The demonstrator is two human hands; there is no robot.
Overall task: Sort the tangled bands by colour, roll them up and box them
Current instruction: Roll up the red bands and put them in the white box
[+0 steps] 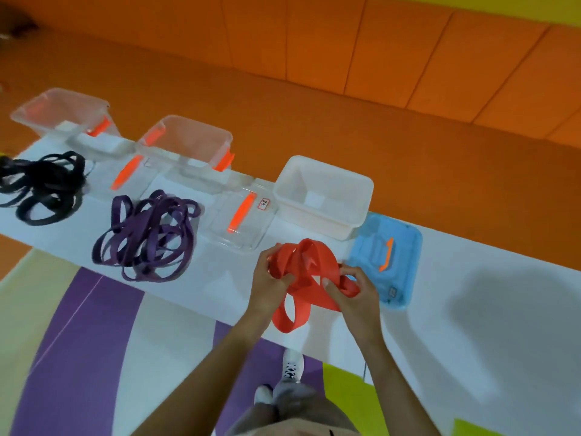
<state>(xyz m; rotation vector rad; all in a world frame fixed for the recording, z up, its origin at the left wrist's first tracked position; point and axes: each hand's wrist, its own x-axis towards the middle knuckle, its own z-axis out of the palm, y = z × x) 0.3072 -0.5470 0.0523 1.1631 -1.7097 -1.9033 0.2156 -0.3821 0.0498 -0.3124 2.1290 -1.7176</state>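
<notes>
both hands, left hand [273, 283] and right hand [355, 294], grip the flat red elastic band [306, 272] bunched between them above the white desk [201, 278]; the opaque white plastic box [323, 196] lies just beyond.

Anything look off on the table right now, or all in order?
Nothing damaged or spilled. The black bands and purple bands lie in loose unrolled heaps, and both hands hold the red bands.

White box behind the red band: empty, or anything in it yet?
Empty. The white box shows only its bare floor and walls; the red band is outside it, held in both hands.
</notes>
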